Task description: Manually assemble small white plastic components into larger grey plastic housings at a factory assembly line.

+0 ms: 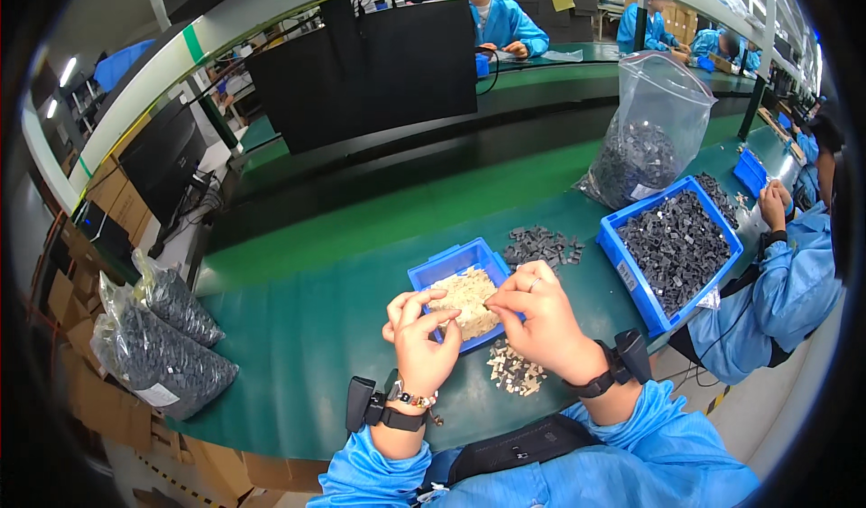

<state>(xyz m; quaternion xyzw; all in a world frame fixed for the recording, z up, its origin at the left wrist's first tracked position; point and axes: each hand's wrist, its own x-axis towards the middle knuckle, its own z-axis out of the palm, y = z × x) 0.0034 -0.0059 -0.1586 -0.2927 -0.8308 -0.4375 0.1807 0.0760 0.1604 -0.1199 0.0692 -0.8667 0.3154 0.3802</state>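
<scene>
A small blue bin [493, 257] filled with pale cream-coloured small pieces [471, 290] sits in front of me on the green table. My left hand [422, 344] hovers at the bin's near left side, its fingers curled and thumb close to the index fingertip; whatever it pinches is too small to make out. Over the right edge of the bin, my right hand [544, 320] has thumb and index pressed together, with the thing between them hidden. Just beyond the bin lies a loose pile of small dark grey plastic parts [541, 246]. Mixed pale and dark bits [516, 370] are heaped nearer me.
A larger blue bin [629, 281] of dark parts stands at right, with an open clear bag [642, 152] of them behind. Filled bags [162, 355] rest at the left table edge. A black monitor [365, 79] hangs ahead. A co-worker [767, 273] sits close on the right.
</scene>
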